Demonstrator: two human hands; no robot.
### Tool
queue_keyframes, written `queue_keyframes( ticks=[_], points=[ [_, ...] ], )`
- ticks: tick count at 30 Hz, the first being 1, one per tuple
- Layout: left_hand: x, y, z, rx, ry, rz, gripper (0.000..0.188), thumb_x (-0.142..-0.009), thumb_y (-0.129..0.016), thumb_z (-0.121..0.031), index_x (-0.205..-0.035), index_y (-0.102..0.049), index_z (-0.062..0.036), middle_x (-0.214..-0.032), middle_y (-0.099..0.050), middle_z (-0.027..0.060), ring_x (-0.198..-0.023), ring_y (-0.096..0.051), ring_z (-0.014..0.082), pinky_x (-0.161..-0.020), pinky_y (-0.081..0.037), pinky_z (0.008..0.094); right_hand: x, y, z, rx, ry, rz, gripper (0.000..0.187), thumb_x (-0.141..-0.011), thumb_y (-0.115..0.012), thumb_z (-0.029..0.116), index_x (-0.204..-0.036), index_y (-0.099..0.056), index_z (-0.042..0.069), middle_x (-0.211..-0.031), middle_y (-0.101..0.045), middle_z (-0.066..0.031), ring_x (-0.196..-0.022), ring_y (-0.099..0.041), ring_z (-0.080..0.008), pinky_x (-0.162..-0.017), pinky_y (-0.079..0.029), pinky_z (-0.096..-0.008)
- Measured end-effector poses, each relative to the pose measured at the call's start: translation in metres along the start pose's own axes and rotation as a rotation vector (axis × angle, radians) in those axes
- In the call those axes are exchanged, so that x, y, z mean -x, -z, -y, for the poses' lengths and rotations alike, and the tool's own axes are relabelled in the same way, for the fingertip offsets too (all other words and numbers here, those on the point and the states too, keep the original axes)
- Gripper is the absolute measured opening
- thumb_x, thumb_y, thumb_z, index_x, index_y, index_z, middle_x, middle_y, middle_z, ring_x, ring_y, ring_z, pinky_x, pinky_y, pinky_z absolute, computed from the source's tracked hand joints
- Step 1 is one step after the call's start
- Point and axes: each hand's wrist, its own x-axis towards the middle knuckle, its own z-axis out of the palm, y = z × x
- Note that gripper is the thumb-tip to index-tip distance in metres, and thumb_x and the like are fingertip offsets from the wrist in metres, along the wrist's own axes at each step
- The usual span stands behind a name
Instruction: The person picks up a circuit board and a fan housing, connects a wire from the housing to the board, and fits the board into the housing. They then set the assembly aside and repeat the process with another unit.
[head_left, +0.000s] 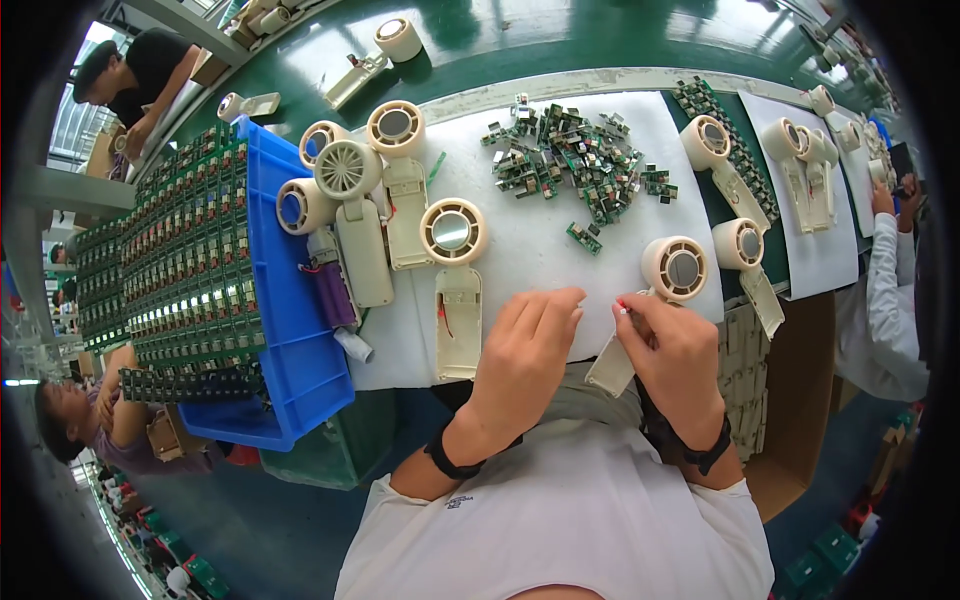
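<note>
Since the cream handheld fan [675, 268] near the front of the tabletop [600, 270] looks light and stiff, its handle [609, 368] suits holding; the right hand [678, 350] pinches delicate-looking red wire [620, 303]; whether the left hand [522, 348] grips anything, I cannot tell.

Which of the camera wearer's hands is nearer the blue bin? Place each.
Left. The left hand is right of the blue bin, apart from it, with a cream handle shell between; the right hand is farther right, close to a fan head.
</note>
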Motion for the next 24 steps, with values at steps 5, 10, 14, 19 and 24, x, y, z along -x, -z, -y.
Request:
queue_keyframes(
  ticks=[5, 10, 14, 19, 24],
  points=[
    [-0.006, 0.016, -0.008, -0.114, 0.048, 0.18, 0.032, -0.088, -0.072, 0.003, -0.119, -0.066, -0.0018, -0.107, -0.069, 0.0133, -0.09, -0.066, 0.0311, -0.078, -0.055, 0.0391, -0.003, 0.013, 0.0, 0.131, 0.06, 0.138, 0.012, -0.089, -0.075, 0.008, -0.101, -0.074, 0.008, -0.073, -0.067, -0.0094, -0.064, -0.064, -0.0253, -0.057, -0.049, -0.0352],
    [-0.011, 0.016, -0.02, 0.096, 0.159, 0.217, 0.03, -0.091, -0.07, 0.004, -0.12, -0.069, -0.0012, -0.11, -0.069, 0.012, -0.09, -0.07, 0.0244, -0.079, -0.057, 0.0342, -0.001, 0.016, -0.005, 0.076, 0.073, 0.118, 0.015, -0.088, -0.077, 0.01, -0.103, -0.075, 0.01, -0.072, -0.065, -0.0073, -0.064, -0.063, -0.024, -0.057, -0.049, -0.0337],
    [-0.013, -0.005, -0.01, 0.408, 0.274, 0.175, 0.026, -0.094, -0.068, 0.003, -0.12, -0.07, -0.0005, -0.109, -0.071, 0.0103, -0.094, -0.072, 0.0188, -0.083, -0.059, 0.031, 0.004, 0.015, -0.005, 0.157, 0.034, 0.026, 0.019, -0.086, -0.079, 0.01, -0.104, -0.076, 0.01, -0.072, -0.061, -0.0055, -0.061, -0.06, -0.0229, -0.057, -0.048, -0.0334],
    [-0.006, -0.021, -0.004, 0.773, 0.412, 0.134, 0.027, -0.098, -0.066, 0.002, -0.124, -0.069, 0.0016, -0.112, -0.071, 0.0104, -0.099, -0.072, 0.0172, -0.089, -0.06, 0.0317, 0.015, 0.006, -0.011, 0.083, 0.063, -0.126, 0.022, -0.082, -0.081, 0.007, -0.104, -0.076, 0.009, -0.075, -0.06, -0.0042, -0.063, -0.058, -0.0214, -0.057, -0.048, -0.0335],
    [-0.005, -0.029, -0.006, 0.862, 0.474, 0.108, 0.029, -0.096, -0.066, 0.004, -0.124, -0.07, -0.0014, -0.106, -0.072, 0.0095, -0.095, -0.073, 0.016, -0.086, -0.06, 0.0293, 0.013, 0.007, -0.01, 0.142, 0.109, -0.113, 0.022, -0.082, -0.078, 0.001, -0.103, -0.074, 0.006, -0.081, -0.061, -0.0053, -0.067, -0.059, -0.0211, -0.059, -0.049, -0.034]
  ],
)
